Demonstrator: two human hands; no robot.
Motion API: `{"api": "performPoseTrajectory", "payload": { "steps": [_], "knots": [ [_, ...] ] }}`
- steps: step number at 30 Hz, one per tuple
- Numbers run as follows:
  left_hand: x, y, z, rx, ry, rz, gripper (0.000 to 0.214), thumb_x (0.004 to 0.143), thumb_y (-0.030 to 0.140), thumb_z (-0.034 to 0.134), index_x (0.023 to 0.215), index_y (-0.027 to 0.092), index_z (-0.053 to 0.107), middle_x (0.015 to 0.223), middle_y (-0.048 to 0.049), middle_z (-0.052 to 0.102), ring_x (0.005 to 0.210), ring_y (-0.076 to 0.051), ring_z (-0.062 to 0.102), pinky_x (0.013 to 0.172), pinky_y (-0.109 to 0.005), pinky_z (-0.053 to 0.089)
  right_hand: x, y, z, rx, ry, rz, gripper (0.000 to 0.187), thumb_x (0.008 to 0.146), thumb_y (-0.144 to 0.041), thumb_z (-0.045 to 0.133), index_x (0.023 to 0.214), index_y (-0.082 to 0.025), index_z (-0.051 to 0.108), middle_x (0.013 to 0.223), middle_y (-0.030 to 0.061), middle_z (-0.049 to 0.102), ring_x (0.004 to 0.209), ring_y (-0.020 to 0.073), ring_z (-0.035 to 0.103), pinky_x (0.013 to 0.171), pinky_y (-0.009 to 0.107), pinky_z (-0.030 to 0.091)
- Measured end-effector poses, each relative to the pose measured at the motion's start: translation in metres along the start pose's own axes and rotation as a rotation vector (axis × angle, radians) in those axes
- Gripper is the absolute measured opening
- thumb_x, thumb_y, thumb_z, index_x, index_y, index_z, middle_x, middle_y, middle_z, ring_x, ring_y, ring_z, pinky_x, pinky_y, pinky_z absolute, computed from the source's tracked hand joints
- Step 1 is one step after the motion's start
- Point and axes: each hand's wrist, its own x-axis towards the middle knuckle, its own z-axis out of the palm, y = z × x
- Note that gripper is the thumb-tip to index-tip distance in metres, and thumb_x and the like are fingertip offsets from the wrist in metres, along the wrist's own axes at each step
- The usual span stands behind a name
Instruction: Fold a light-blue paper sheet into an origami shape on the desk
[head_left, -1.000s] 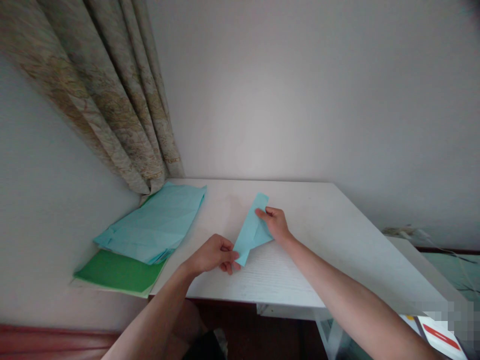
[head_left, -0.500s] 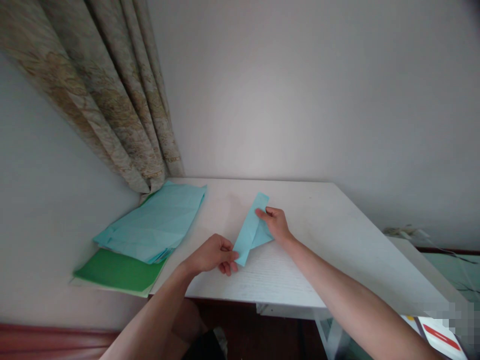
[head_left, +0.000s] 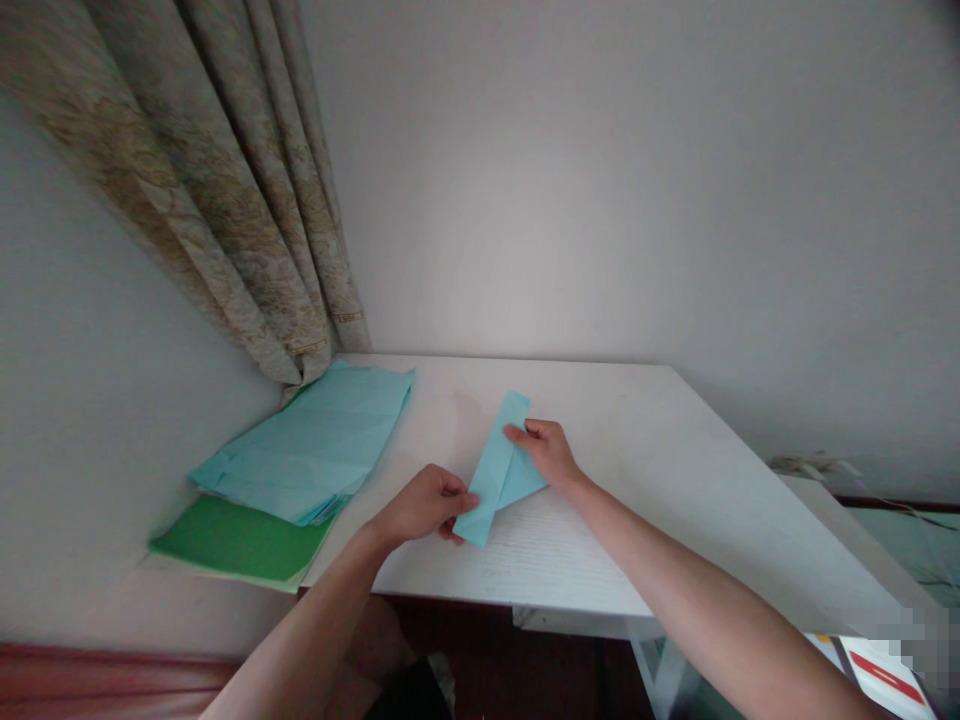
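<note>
A folded sheet of light blue paper point(head_left: 495, 460) is held slightly tilted above the middle of the desk. It has a long straight band on its left and a triangular part on its right. My left hand point(head_left: 436, 502) pinches the band near its lower end, thumb on top and fingers behind. My right hand point(head_left: 547, 448) grips the right edge higher up, with the thumb lying on the front. The fingers behind the paper are partly hidden.
A white desk point(head_left: 600, 540) stands against the wall. On its left lie a stack of blue paper point(head_left: 315, 440) and green paper point(head_left: 240, 540) beneath it. A patterned curtain point(head_left: 247, 190) hangs at the left. Cables point(head_left: 810, 465) lie beyond the right edge.
The folded paper has shifted slightly left and toward me. My left thumb now sits further up from the band's lower end, while my right hand has moved a little left with the paper.
</note>
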Motion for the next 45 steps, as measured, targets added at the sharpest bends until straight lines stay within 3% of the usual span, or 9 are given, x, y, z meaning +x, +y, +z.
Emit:
{"api": "performPoseTrajectory", "payload": {
  "steps": [7,17,29,34,45],
  "knots": [
    [0.002,0.001,0.001,-0.036,0.068,-0.013,0.043,0.071,0.055,0.061,0.060,0.014,0.059,0.051,-0.0013,0.058,0.047,-0.013,0.053,0.047,-0.024,0.040,-0.011,-0.004,0.009,-0.004,-0.194,0.048,0.041,0.067,-0.052,0.066,0.056,-0.017,0.048,0.050,-0.0056,0.038,0.045,0.0075,0.031,0.043,0.022,0.024],
    [0.006,-0.002,0.000,-0.072,0.110,0.037,0.039,0.075,0.051,0.058,0.063,0.014,0.060,0.057,-0.0032,0.064,0.050,-0.015,0.058,0.049,-0.025,0.042,-0.020,-0.011,0.011,-0.088,-0.477,0.033,0.049,0.069,-0.053,0.066,0.050,-0.019,0.037,0.047,-0.0078,0.030,0.044,0.0056,0.025,0.041,0.021,0.018],
    [0.004,0.009,-0.001,-0.016,0.332,0.164,0.040,0.078,0.050,0.055,0.056,0.016,0.057,0.043,0.0014,0.053,0.041,-0.011,0.047,0.046,-0.023,0.034,-0.023,-0.020,0.006,-0.133,-0.756,0.088,0.046,0.068,-0.052,0.067,0.051,-0.017,0.044,0.050,-0.0077,0.031,0.047,0.0057,0.026,0.043,0.020,0.020],
    [0.004,0.009,-0.003,-0.032,0.399,0.179,0.039,0.079,0.050,0.054,0.061,0.016,0.061,0.043,0.0025,0.051,0.041,-0.011,0.047,0.047,-0.023,0.034,-0.023,-0.023,0.005,-0.158,-0.806,0.071,0.048,0.066,-0.054,0.067,0.050,-0.017,0.042,0.049,-0.0080,0.030,0.045,0.0055,0.025,0.042,0.020,0.018],
    [0.005,0.007,-0.005,-0.077,0.426,0.191,0.036,0.079,0.047,0.054,0.063,0.016,0.063,0.045,0.0022,0.052,0.041,-0.011,0.047,0.045,-0.024,0.034,-0.024,-0.023,0.006,-0.141,-0.805,0.047,0.047,0.069,-0.053,0.066,0.050,-0.016,0.044,0.049,-0.0077,0.031,0.045,0.0051,0.025,0.043,0.020,0.018]
  ]
}}
